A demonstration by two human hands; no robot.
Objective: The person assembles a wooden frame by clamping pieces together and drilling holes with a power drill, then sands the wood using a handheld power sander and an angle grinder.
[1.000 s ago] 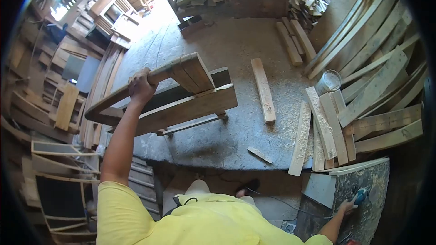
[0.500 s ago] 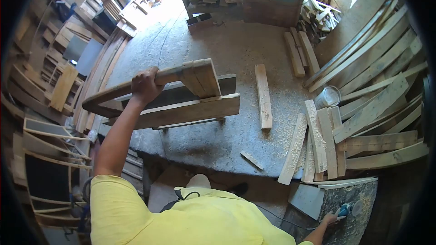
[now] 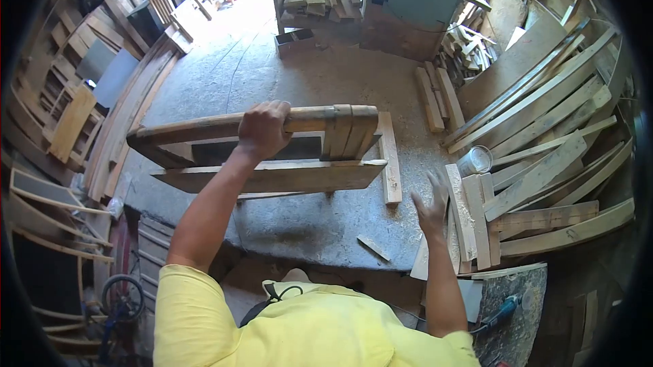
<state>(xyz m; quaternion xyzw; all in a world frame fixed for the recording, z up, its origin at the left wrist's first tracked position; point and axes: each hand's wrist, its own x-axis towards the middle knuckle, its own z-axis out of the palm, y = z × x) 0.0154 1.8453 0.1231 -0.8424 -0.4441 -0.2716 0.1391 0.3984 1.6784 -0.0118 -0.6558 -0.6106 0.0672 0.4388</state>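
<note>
My left hand (image 3: 264,130) is wrapped around the rounded top rail of a wooden frame (image 3: 204,124), which looks like a furniture part. A lower board (image 3: 299,178) runs below that rail, tilted slightly. Fingers spread, my right hand (image 3: 431,205) is in the air over the floor, beside a stack of cut planks (image 3: 468,221); nothing is in it. A teal corded power tool (image 3: 507,307) lies on a dusty work surface (image 3: 527,326) at the lower right, apart from my hand.
A single wooden beam (image 3: 390,163) lies on the floor behind the frame's right end. A white bucket (image 3: 476,160) stands by curved boards (image 3: 551,183) at the right. Furniture parts line the left, and a workbench (image 3: 401,17) stands at the back. Sawdust is scattered about.
My right hand has let go of the teal power tool and moved up and left, opening. My left hand and the wooden frame have shifted right, the frame turning more level.
</note>
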